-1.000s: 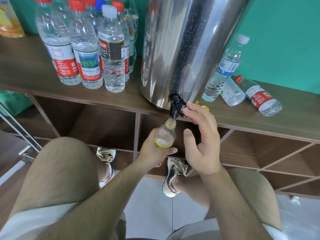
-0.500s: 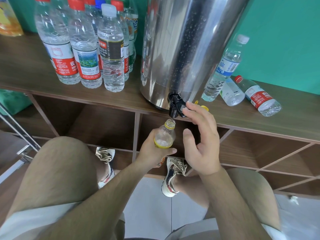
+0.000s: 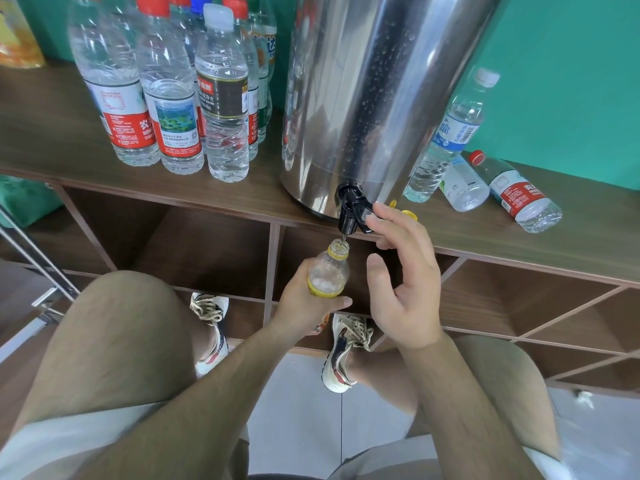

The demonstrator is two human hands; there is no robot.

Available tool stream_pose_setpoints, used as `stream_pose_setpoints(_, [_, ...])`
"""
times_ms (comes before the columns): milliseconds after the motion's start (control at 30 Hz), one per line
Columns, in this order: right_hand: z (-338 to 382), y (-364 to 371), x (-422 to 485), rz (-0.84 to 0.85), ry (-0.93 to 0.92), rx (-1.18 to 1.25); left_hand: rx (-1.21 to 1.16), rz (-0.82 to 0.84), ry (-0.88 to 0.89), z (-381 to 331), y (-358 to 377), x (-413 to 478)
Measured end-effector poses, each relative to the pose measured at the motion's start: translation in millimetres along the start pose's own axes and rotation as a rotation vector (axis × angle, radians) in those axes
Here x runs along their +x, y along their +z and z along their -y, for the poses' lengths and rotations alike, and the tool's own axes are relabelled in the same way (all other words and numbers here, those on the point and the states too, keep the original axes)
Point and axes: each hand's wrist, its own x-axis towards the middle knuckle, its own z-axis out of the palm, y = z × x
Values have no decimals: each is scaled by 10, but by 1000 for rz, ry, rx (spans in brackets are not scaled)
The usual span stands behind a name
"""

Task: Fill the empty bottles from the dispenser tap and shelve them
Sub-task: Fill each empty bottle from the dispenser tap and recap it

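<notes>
Bottle (image 3: 328, 271) stands upright in the left hand (image 3: 306, 301), whose fingers and thumb curl round its yellow-labelled lower half. Its open mouth sits right under the black tap (image 3: 348, 211), just above that hand. A thin stream (image 3: 343, 238) runs from the spout into the neck, and foamy water shows at the label's top edge.

The right hand (image 3: 407, 285) is just right of the left hand and apart from the bottle. Its fingers are nearly straight, the fingertips (image 3: 376, 221) press on the tap's lever (image 3: 363, 211), the thumb stands free, and it holds nothing. A yellow cap (image 3: 409, 213) lies on the shelf (image 3: 502, 247) just behind those fingertips.

The tap comes out of the steel dispenser (image 3: 374, 98), above both hands. Capped bottles (image 3: 221, 109) stand well up and left of the left hand. Three more bottles (image 3: 446, 143) are up and right of the right hand, one upright and two lying.

Against half a second ago, both hands, the bottle and the lever keep the same pose. Whether the water level has risen I cannot tell.
</notes>
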Motion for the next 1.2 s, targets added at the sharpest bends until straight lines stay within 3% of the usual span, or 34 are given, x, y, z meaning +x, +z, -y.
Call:
stream_pose_setpoints(233, [56,-65,118,18,-11,-93,5,-4,11,-54,-19,-36])
stream_pose_setpoints(467, [28,-304,412,215,-111,-221,-25,-16,23,-91,-33,-52])
stream_pose_setpoints(667, [20,-403,544,286,-154,-279,-27,1,33,-158,-52,-67])
stream_pose_setpoints(1200, [17,-407,533,332,-163,-227,-39,-6,46,-297,-94,-130])
